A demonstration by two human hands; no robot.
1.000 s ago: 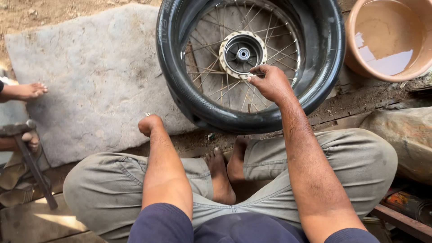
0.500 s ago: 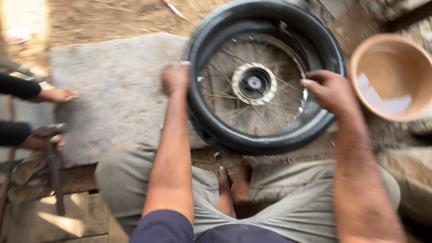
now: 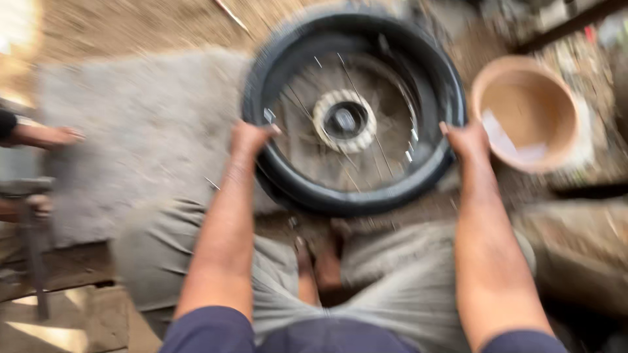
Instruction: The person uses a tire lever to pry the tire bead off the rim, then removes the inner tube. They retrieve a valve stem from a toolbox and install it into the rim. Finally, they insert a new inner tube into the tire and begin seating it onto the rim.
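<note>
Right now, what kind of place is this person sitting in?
Probably an outdoor, roadside-style wheel repair spot. A spoked wheel with a black tyre lies on the dirt ground, gripped by both hands, left hand and right hand, beside a clay-coloured basin.

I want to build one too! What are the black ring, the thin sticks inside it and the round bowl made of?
Tyre: matte black, probably rubber. Spokes: thin and glinting, likely metal. Bowl: dull orange-brown, perhaps clay or plastic; the blur hides which.

A dirt ground [image 3: 131,26] carries a flat grey stone slab [image 3: 144,137]. Right of the slab lies a spoked wheel [image 3: 353,111], and beyond that wheel sits a tan basin [image 3: 530,111].
</note>
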